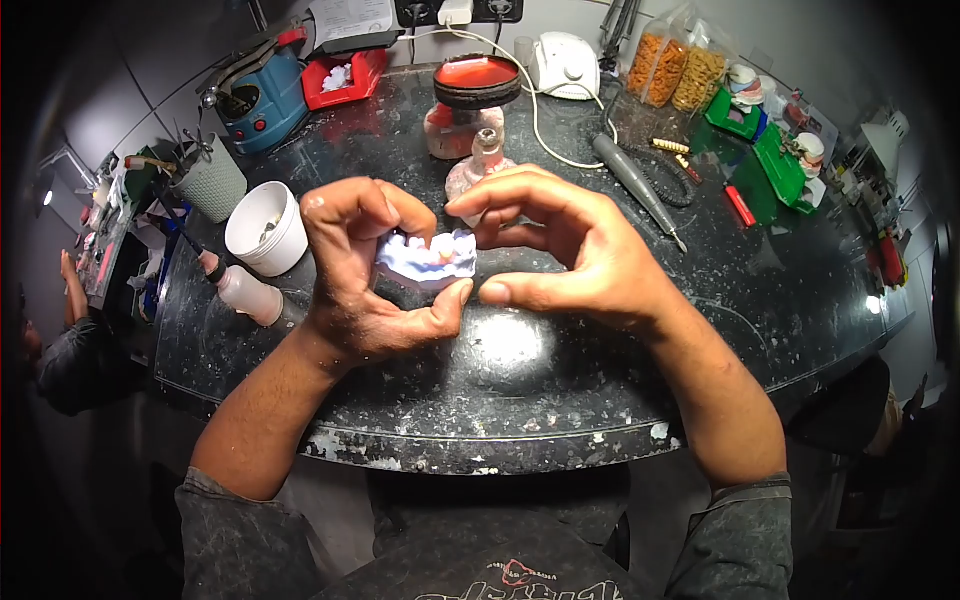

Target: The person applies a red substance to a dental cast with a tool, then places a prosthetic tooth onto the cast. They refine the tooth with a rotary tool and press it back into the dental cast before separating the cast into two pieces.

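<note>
A pale bluish-white dental cast [432,262] with a row of teeth is held above the dark bench, with a small pinkish-orange spot among the teeth. My left hand [355,270] is closed on it, fingers over the top and thumb at its lower right edge. My right hand [575,245] curves beside the cast's right end, thumb and fingers apart, with nothing visible between them. Just behind the hands stand a glass bottle [487,150] with a narrow neck and a stained stand topped by a round dish [477,75] with a red-orange inside.
On the left are a white tub [265,228], a dropper bottle [248,295] and a blue machine [258,100]. A grey handpiece [640,190] with a cord lies right of the hands. Green trays [785,165] with dental models sit farther right. A co-worker's arm [75,290] shows far left.
</note>
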A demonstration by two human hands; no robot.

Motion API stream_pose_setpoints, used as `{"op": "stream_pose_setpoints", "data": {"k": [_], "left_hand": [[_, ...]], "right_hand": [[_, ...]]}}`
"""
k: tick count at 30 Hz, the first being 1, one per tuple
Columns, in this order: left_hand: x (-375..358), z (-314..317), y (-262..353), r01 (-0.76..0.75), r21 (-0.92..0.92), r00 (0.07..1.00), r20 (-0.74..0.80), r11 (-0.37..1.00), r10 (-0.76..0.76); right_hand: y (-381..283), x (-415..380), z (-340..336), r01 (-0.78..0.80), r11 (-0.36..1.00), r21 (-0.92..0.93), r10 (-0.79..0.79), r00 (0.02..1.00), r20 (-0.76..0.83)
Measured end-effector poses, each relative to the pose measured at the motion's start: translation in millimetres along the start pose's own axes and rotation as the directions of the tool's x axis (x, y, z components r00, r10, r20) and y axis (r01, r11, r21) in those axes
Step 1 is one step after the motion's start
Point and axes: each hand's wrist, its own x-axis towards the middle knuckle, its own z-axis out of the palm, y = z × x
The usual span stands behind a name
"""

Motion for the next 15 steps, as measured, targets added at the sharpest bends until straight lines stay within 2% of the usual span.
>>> {"op": "stream_pose_setpoints", "data": {"k": [1, 2, 3, 4, 5, 7, 9, 11, 13, 14, 15], "left_hand": [[1, -1, 1, 0.039, -0.002, 0.998, -0.046, 0.999, -0.039], [1, -2, 1, 0.05, -0.036, 0.998, -0.043, 0.998, -0.051], [1, -2, 1, 0.048, -0.031, 0.998, -0.047, 0.998, -0.049], [0, 0, 1, 0.081, -0.135, 0.994, -0.06, 0.988, -0.09], [-1, 3, 0, 0.111, -0.239, 0.989, -0.07, 0.965, -0.132], [-2, 7, 3, 0.205, -0.399, 0.959, -0.101, 0.894, -0.265], [4, 9, 5, 0.278, -0.471, 0.926, -0.1, 0.837, -0.364], [3, 9, 4, 0.345, -0.42, 0.91, -0.071, 0.84, -0.409], [3, 10, 5, 0.477, -0.544, 0.841, 0.053, 0.691, -0.538], [3, 12, 8, 0.515, -0.607, 0.808, 0.108, 0.605, -0.579], [4, 12, 8, 0.513, -0.608, 0.808, 0.104, 0.606, -0.579]], "right_hand": [[1, 0, -2, 0.025, 1.0, 0.013, -0.024, 0.999, -0.028], [4, 2, -5, 0.083, 0.994, -0.072, -0.083, 0.997, 0.004], [6, 5, -7, 0.086, 0.994, -0.072, -0.085, 0.996, 0.01], [7, 7, -9, 0.23, 0.932, -0.279, -0.218, 0.973, 0.074], [8, 8, -10, 0.366, 0.808, -0.461, -0.328, 0.93, 0.164], [5, 5, -7, 0.344, 0.811, -0.473, -0.316, 0.938, 0.139], [-4, 5, -2, 0.358, 0.781, -0.511, -0.398, 0.917, 0.035], [-6, 4, -3, 0.371, 0.726, -0.578, -0.429, 0.902, 0.04], [-11, 4, -3, 0.4, 0.597, -0.695, -0.501, 0.863, 0.066], [-11, 4, -2, 0.393, 0.602, -0.695, -0.508, 0.86, 0.047], [-10, 4, -2, 0.396, 0.601, -0.695, -0.508, 0.86, 0.051]]}}
